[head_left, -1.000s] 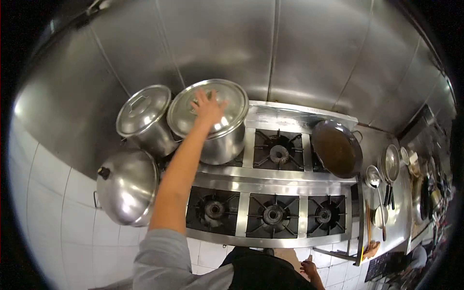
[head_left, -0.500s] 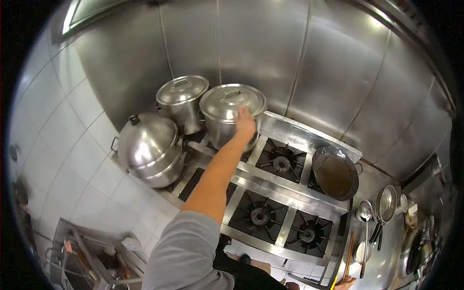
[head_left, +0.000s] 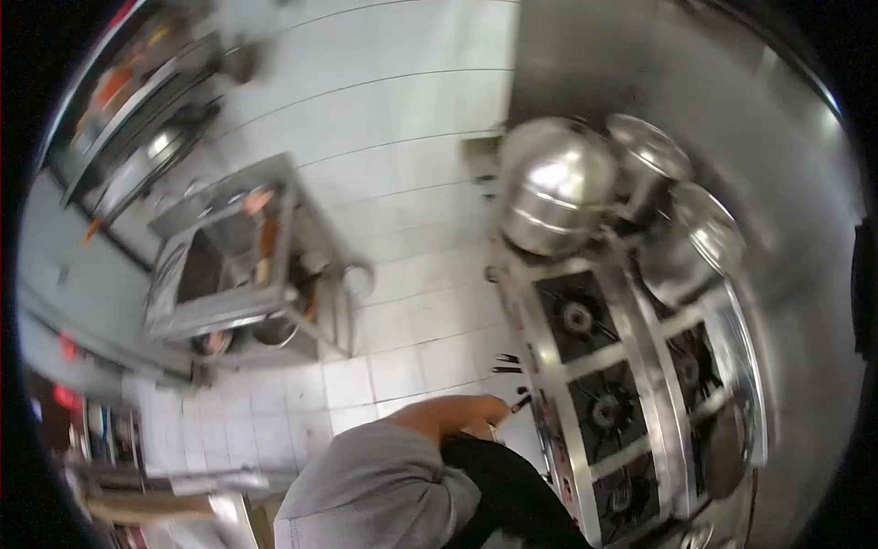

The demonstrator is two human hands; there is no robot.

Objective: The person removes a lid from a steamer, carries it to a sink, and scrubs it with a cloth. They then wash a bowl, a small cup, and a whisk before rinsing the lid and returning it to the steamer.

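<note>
My left hand (head_left: pixel 494 409) is low at the front edge of the stove (head_left: pixel 567 373), its fingers drawn together at a small black lever (head_left: pixel 520 403). Blur softens the fingertips. Two more dark levers (head_left: pixel 506 364) stick out from the stove front just beyond it. The grey sleeve (head_left: pixel 384 480) of that arm fills the bottom middle. My right hand is out of view. On the stove's far end stand a dome-lidded steel pot (head_left: pixel 558 197) and two lidded stockpots, one at the back (head_left: pixel 647 160) and a nearer one (head_left: pixel 681 252).
A wok (head_left: pixel 727 453) sits on a rear burner at the right. A metal work stand (head_left: pixel 229 316) with utensils is across the tiled floor (head_left: pixel 421 366). Steel panels (head_left: pixel 777 183) rise behind the stove; a shelf (head_left: pixel 137 128) holds blurred items at upper left.
The view has swung left. My left hand has come away from the stockpot's lid and dropped to the stove's front. My right hand, earlier at the bottom right, has left the view.
</note>
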